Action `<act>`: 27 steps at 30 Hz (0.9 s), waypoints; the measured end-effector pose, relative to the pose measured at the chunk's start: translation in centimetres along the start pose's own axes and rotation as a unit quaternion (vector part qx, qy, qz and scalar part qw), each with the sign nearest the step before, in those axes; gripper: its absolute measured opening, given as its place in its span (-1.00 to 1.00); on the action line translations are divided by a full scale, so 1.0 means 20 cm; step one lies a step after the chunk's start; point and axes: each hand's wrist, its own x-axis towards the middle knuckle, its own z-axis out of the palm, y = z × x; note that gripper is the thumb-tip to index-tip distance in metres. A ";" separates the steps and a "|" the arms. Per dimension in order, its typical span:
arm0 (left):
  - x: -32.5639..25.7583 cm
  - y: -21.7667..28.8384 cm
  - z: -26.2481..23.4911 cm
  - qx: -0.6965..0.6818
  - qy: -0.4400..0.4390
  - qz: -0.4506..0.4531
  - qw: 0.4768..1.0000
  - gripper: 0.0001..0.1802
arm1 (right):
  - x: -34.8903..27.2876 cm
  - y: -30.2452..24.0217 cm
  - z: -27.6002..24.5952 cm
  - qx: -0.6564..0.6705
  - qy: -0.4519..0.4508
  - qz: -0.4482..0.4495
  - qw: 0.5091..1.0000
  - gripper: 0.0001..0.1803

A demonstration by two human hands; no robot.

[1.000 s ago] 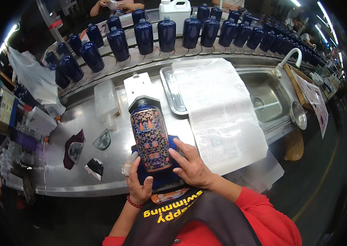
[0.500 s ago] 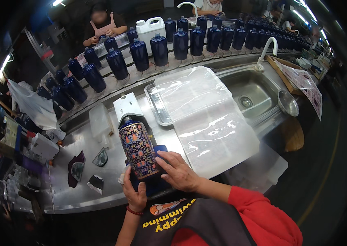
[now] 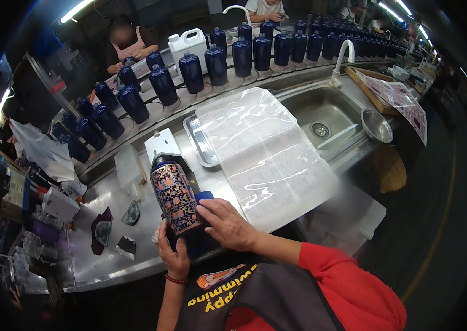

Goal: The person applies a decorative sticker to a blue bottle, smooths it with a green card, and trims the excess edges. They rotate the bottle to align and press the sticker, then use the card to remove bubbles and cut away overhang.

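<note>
A dark blue bottle (image 3: 174, 196) with a gold, orange and blue pattern lies tilted on a stand with a white plate (image 3: 162, 142) at its far end. My left hand (image 3: 174, 258) is at the near left of the bottle's base, fingers stretched along its side and thumb apart. At the lower right side, my right hand (image 3: 233, 225) rests its straightened fingertips against the bottle, beside a small blue piece (image 3: 204, 195). Both hands are open, and the bottle lies between them. The undersides of the fingers are hidden.
Clear plastic-covered sheets (image 3: 266, 160) overlap a metal tray (image 3: 203, 140) right of the bottle. A sink (image 3: 321, 113) with a white tap lies beyond. Several blue bottles (image 3: 162, 85) line the back conveyor. Dark scraps (image 3: 101, 229) lie left. People work across the line.
The whole view has shifted slightly, so the scene sits a little further left. Both hands stay beside the patterned bottle, with little visible movement against it.
</note>
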 end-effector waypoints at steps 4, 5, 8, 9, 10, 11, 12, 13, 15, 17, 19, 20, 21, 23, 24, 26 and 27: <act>0.00 0.00 0.00 0.005 0.000 0.002 1.000 -0.38 | 0.00 0.00 0.00 -0.001 0.015 -0.010 1.000 -0.27; 0.01 0.00 0.00 0.004 0.001 0.004 1.000 -0.38 | 0.00 0.01 0.00 -0.003 0.012 -0.010 1.000 -0.29; 0.01 0.00 0.00 0.003 0.003 0.006 1.000 -0.39 | 0.00 0.01 0.01 -0.004 0.009 -0.008 1.000 -0.32; 0.01 0.00 0.00 0.001 0.001 0.005 1.000 -0.40 | 0.00 0.01 0.01 -0.005 0.009 -0.009 1.000 -0.32; 0.01 0.00 0.00 -0.001 -0.001 0.005 1.000 -0.41 | 0.00 0.01 0.01 -0.005 0.009 -0.010 1.000 -0.32; 0.01 0.00 0.00 -0.003 0.000 0.006 1.000 -0.41 | 0.00 0.01 0.01 -0.006 0.010 -0.010 1.000 -0.32; 0.01 0.00 0.00 -0.005 0.001 0.007 1.000 -0.41 | 0.00 0.01 0.01 -0.007 0.011 -0.010 1.000 -0.33; 0.01 0.00 0.00 -0.006 0.002 0.007 1.000 -0.41 | 0.00 0.01 0.01 -0.008 0.011 -0.010 1.000 -0.33; 0.01 0.00 0.00 -0.003 0.004 0.007 1.000 -0.41 | 0.01 0.00 0.01 -0.007 0.012 -0.011 1.000 -0.30; 0.01 0.01 0.00 -0.005 0.004 0.006 1.000 -0.42 | 0.01 0.00 0.00 -0.006 0.012 -0.011 1.000 -0.29; 0.01 0.00 0.00 -0.013 0.003 0.003 1.000 -0.42 | 0.01 0.00 0.00 -0.006 0.012 -0.009 1.000 -0.29; 0.01 0.00 0.01 -0.012 0.006 0.005 1.000 -0.42 | 0.01 0.00 0.01 -0.005 0.011 -0.010 1.000 -0.30; 0.01 0.00 0.01 -0.012 0.010 0.007 1.000 -0.41 | 0.01 0.00 0.01 -0.005 0.011 -0.010 1.000 -0.30; 0.01 0.00 0.01 -0.007 0.012 0.012 1.000 -0.40 | 0.01 0.01 0.01 -0.008 0.011 -0.012 1.000 -0.31; 0.01 0.00 0.01 -0.003 0.012 0.017 1.000 -0.40 | 0.01 0.01 0.01 -0.011 0.011 -0.014 1.000 -0.31; 0.01 -0.01 0.01 0.005 0.011 0.019 1.000 -0.40 | 0.01 0.01 0.02 -0.013 0.014 -0.017 1.000 -0.32; 0.02 -0.01 0.01 0.008 0.010 0.016 1.000 -0.40 | 0.01 0.01 0.02 -0.013 0.015 -0.018 1.000 -0.32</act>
